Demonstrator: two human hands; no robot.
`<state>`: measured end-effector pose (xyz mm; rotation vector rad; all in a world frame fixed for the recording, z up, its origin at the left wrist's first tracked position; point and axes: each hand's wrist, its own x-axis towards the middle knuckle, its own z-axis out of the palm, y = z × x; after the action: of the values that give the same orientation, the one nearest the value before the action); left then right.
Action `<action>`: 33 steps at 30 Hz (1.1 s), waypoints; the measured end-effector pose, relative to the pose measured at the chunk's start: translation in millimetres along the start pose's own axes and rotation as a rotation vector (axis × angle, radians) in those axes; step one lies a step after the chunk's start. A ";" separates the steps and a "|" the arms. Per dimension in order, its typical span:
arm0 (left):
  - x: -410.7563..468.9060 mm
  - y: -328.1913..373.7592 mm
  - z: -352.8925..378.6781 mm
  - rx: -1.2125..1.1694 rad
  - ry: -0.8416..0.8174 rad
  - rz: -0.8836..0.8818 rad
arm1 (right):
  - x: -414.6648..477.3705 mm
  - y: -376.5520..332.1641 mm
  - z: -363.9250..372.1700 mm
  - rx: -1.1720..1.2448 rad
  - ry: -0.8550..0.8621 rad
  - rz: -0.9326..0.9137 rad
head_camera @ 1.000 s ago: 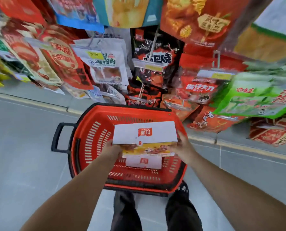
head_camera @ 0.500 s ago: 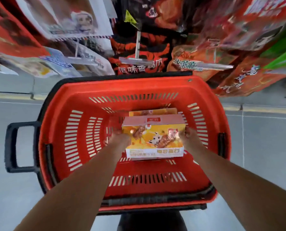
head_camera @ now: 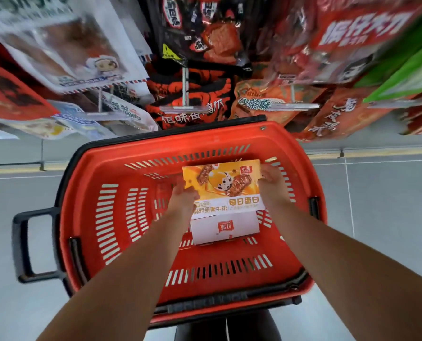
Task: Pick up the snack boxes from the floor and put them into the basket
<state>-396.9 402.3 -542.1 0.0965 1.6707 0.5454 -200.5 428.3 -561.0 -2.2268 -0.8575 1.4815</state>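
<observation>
right below, at the near edge, a bit of dark trousers [head_camera: 227, 328] shows behind the basket's near rim. two bare forearms reach forward from there and down into the red basket [head_camera: 121, 242], a slotted plastic one with black trim that sits on the grey floor [head_camera: 389, 217]. its black handle [head_camera: 22, 244] sticks out to the left side. inside, on the basket bottom and closer to the person, lies a white snack box [head_camera: 226, 228] with a small red logo facing up. just past it, overlapping its far edge, is the yellow snack box [head_camera: 226, 185], printed face up with a spotted egg and meat strips on it, held low within the basket walls. whether it already rests on the white one i cannot tell. the left hand [head_camera: 182, 195] has its fingers curled round the box's left edge, and the right hand [head_camera: 271, 183] grasps the right side near the far corner, thumb on top. so both hands are clamped on that same box, one at each end. beyond the far rim, a yellow strip runs along the foot of the shelving, and above it hang rows of snack packets [head_camera: 192, 99], red, black, orange and white, some of them blurred.
</observation>
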 end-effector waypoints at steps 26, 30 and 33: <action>-440.5 -30.6 104.4 0.585 -0.716 0.396 | -442.8 26.4 -215.3 1.418 0.473 0.030; -484.9 -75.2 148.0 0.715 -0.804 0.424 | -484.7 76.4 -260.7 1.598 0.604 0.017; -520.1 -119.7 184.7 0.788 -0.872 0.447 | -513.0 121.7 -292.2 1.648 0.678 -0.002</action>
<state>-96.0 160.8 -129.7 1.1353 0.8988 0.0862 -39.7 21.2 -146.5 -1.1466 0.5080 0.6806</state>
